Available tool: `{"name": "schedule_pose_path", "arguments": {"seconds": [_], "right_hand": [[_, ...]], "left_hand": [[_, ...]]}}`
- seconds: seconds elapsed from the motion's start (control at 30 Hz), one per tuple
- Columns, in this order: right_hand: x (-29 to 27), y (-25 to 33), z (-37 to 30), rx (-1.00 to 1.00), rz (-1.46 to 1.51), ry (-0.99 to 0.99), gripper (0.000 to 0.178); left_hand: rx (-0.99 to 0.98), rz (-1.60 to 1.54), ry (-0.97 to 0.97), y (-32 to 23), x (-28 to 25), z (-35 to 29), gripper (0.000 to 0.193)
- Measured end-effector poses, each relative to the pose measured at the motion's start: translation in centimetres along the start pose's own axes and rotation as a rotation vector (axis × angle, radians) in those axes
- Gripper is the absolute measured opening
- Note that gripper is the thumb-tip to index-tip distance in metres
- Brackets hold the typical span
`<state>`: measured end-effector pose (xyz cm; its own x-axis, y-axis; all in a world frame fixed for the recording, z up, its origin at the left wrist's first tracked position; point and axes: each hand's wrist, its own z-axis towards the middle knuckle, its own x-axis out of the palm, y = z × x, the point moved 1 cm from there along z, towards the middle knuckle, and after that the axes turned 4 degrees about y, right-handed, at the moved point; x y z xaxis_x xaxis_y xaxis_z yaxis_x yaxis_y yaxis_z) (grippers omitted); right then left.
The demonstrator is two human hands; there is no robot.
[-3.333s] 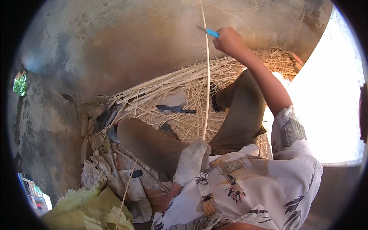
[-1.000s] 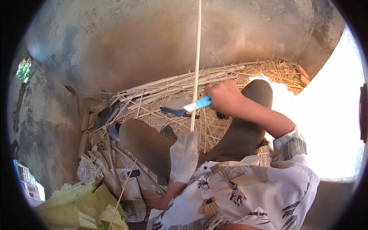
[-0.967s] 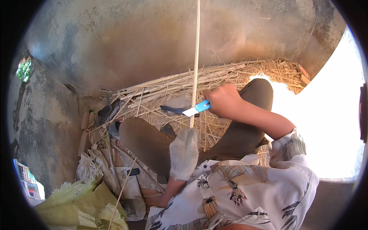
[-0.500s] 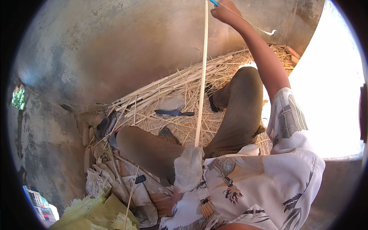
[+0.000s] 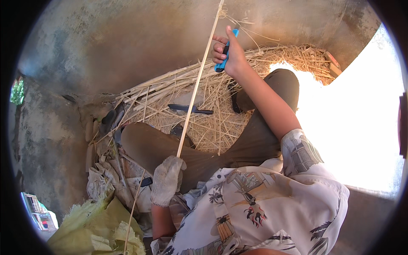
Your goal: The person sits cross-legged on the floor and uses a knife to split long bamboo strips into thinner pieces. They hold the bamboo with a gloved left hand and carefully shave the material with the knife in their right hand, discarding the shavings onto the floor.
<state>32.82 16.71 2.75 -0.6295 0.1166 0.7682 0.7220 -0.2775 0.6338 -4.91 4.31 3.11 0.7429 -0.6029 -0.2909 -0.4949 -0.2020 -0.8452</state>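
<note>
1. Hands: two. Gloved left hand (image 5: pixel 166 182) closed round the lower end of one pale strip (image 5: pixel 186 126), which slants up past the bare right hand (image 5: pixel 233 56); that hand loosely grips one blue cutter (image 5: pixel 225 55).
2. Black knife (image 5: pixel 182 108): one, on shavings (image 5: pixel 221 123), partly behind the strip.
3. Strip's upper end cut off; right fingertips' contact with it undeterminable.
4. Frayed yellow-green sack (image 5: pixel 85 227): one, contents hidden.
</note>
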Motion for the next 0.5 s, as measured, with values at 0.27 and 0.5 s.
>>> {"name": "schedule_pose_path", "arguments": {"seconds": [0.27, 0.5], "right_hand": [[1.8, -8.8, 3.1, 0.148, -0.245, -0.128, 0.032], [1.1, -18.2, 5.4, 0.474, 0.071, -0.424, 0.015]], "left_hand": [[0.065, 0.697, -0.55, -0.8, -5.2, -2.4, 0.024], [0.351, -0.172, -0.52, 0.4, 0.8, -1.6, 0.053]]}}
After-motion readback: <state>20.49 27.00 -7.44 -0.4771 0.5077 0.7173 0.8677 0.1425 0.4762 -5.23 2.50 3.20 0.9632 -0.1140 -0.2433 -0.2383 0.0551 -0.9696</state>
